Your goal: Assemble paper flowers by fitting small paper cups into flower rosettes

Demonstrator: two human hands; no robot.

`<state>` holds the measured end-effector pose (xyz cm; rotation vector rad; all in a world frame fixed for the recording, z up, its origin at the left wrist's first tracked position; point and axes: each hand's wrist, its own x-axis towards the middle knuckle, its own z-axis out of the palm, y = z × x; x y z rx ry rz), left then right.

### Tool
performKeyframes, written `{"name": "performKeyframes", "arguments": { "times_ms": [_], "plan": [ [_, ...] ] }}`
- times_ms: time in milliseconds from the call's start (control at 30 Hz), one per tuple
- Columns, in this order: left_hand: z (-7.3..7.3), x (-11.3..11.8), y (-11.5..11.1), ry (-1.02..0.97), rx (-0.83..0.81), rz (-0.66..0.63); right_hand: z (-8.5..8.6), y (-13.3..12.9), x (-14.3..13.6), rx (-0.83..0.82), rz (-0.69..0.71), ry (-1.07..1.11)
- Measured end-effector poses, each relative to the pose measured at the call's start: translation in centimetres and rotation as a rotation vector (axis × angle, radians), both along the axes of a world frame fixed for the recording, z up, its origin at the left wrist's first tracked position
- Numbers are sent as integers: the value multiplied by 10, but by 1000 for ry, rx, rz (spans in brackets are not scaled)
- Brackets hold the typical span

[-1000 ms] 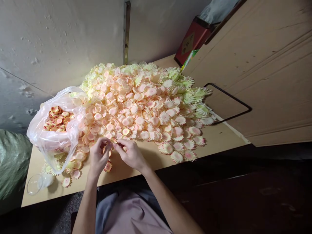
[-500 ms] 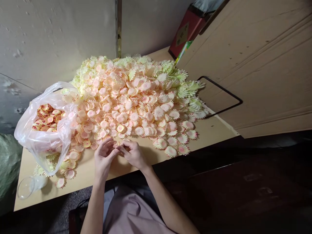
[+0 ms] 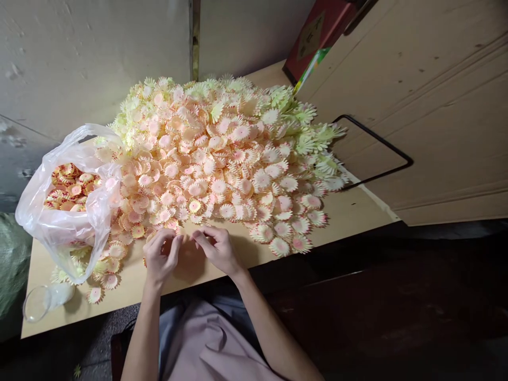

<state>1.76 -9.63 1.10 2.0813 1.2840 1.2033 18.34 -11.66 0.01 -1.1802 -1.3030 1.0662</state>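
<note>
A large heap of pale pink and cream flower-shaped pieces [image 3: 222, 159] covers much of the table, greener along its back and right side. At the heap's front edge my left hand [image 3: 161, 254] has its fingers curled around a small pale piece [image 3: 180, 231] that shows at the fingertips. A short gap to the right, my right hand [image 3: 217, 247] is closed in a pinch; whatever is between its fingertips is too small to make out. The white plastic bag [image 3: 59, 233] at the left stands open, with red-edged flower pieces [image 3: 71, 188] inside.
A clear cup [image 3: 37, 303] lies on its side at the table's [image 3: 91, 312] front left corner. Cardboard [image 3: 436, 116] with a black wire loop [image 3: 381, 138] stands at the right. Behind it is a red box [image 3: 315, 39]. A green sack [image 3: 14, 270] is at the far left.
My hands, together before, have moved apart. My left hand has shifted left, and a pale piece now shows at its fingertips. The whole view has shifted slightly.
</note>
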Motion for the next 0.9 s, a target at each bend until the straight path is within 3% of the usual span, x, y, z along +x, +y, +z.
{"name": "performKeyframes", "arguments": {
  "times_ms": [133,267,400,500,667,767,900],
  "plan": [
    [2,-6,8,104,117,-83,7,1,-4,56,48,-72],
    [10,-1,1,91,108,-200,5,2,-6,31,37,-71],
    [15,7,-5,-61,-56,-121,4,2,-1,-1,6,-106],
    [14,13,-2,-270,-286,-37,3,2,1,-27,15,-100],
    [11,16,18,-454,-698,-141,-1,0,4,-40,58,-65],
    [11,18,31,-440,-720,-108,-4,0,5,-91,-4,65],
    [11,19,45,-307,-581,-60,-5,2,8,-132,-61,136]
  ]
}}
